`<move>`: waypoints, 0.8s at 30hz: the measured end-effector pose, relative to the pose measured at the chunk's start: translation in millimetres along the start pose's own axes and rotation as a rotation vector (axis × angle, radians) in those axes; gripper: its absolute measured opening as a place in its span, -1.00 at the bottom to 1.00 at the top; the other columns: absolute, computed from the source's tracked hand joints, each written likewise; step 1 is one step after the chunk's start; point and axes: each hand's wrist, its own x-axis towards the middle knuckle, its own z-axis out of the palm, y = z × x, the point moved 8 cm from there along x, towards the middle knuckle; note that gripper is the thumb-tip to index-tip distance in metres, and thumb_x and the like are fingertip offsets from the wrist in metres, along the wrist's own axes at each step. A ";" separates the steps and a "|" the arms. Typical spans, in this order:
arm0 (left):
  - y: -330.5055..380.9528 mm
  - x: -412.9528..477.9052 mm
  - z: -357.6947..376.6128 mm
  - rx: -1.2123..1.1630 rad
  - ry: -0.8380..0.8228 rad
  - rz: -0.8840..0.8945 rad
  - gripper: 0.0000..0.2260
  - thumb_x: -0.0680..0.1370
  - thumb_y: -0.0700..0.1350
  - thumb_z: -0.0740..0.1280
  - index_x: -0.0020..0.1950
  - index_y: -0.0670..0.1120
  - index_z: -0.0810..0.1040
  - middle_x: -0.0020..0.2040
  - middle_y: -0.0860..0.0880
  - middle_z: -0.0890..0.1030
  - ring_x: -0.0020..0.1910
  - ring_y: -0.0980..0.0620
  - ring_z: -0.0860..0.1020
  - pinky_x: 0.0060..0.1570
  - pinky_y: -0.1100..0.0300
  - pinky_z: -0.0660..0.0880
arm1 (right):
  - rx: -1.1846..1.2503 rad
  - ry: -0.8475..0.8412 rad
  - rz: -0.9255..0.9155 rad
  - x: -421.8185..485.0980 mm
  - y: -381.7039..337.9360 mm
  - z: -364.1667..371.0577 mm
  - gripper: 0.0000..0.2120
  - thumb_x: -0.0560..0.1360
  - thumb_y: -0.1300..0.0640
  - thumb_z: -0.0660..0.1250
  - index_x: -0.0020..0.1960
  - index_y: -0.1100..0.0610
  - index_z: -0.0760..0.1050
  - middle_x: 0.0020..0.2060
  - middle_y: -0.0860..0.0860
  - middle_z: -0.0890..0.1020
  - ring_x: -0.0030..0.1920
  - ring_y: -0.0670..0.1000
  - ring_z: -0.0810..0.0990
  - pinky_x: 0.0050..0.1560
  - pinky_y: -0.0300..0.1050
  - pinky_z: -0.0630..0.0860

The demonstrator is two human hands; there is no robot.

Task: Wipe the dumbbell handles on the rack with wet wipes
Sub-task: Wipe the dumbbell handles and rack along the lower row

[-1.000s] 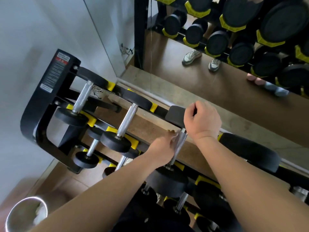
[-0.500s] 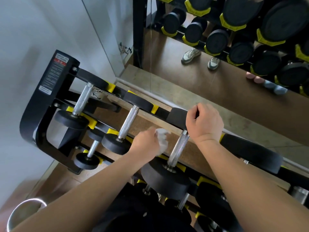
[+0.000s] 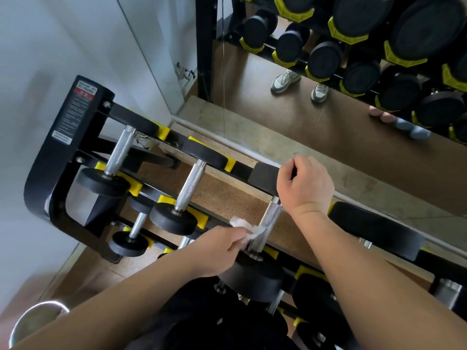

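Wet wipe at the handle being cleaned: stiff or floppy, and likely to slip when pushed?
Probably floppy: the wet wipe sits crumpled in the left hand. Likely light, being thin and small. The handle looks knurled, so it should drag rather than slide.

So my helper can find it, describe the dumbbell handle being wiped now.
Find the black rack's labelled end post by the wall. On the top row, take the third steel handle from that post. Only it has a white wet wipe held against it by the left hand.
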 end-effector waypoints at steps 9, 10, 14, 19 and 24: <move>10.5 36.7 30.7 0.131 0.044 -0.177 -0.78 0.69 -0.08 0.09 0.28 -0.05 0.43 0.07 -0.12 0.62 0.04 -0.18 0.59 0.07 -0.08 0.57 | -0.013 -0.009 -0.002 -0.9 1.7 1.4 -0.69 0.61 0.05 0.15 -0.31 0.05 0.31 -0.38 -0.05 0.39 -0.31 0.06 0.41 -0.39 -0.11 0.26; 10.0 33.3 29.6 0.133 0.036 -0.161 -0.79 0.70 -0.06 0.09 0.26 -0.04 0.44 0.05 -0.11 0.61 0.02 -0.16 0.58 0.07 -0.07 0.56 | -0.008 -0.008 -0.005 -0.6 1.9 1.7 -0.69 0.61 0.05 0.15 -0.30 0.05 0.32 -0.38 -0.04 0.39 -0.31 0.07 0.41 -0.40 -0.10 0.30; 5.2 13.2 3.0 -0.001 0.054 -0.155 -0.77 0.75 -0.04 0.07 -0.04 0.03 0.43 -0.11 -0.01 0.54 -0.09 -0.03 0.52 -0.12 0.09 0.41 | 0.016 0.012 -0.021 -0.1 1.5 1.7 -0.70 0.59 0.04 0.14 -0.31 0.03 0.29 -0.39 -0.04 0.39 -0.32 0.06 0.40 -0.41 -0.14 0.22; 4.9 44.4 -26.4 0.024 0.243 -0.259 -0.72 0.75 -0.04 0.04 0.27 -0.10 0.49 -0.07 0.00 0.57 -0.16 0.08 0.53 -0.26 0.21 0.40 | 0.015 0.006 -0.029 -0.2 1.5 0.3 -0.71 0.60 0.04 0.16 -0.29 0.03 0.31 -0.38 -0.04 0.40 -0.32 0.06 0.42 -0.42 -0.10 0.34; 46.0 76.0 7.8 -0.179 0.279 -0.131 -0.65 0.74 -0.10 0.06 0.53 -0.02 0.34 0.22 -0.12 0.62 0.04 -0.10 0.64 0.07 -0.03 0.62 | 0.039 0.025 -0.008 -0.8 0.4 -2.1 -0.70 0.58 0.07 0.19 -0.31 0.03 0.25 -0.38 -0.06 0.38 -0.31 0.09 0.39 -0.35 -0.09 0.22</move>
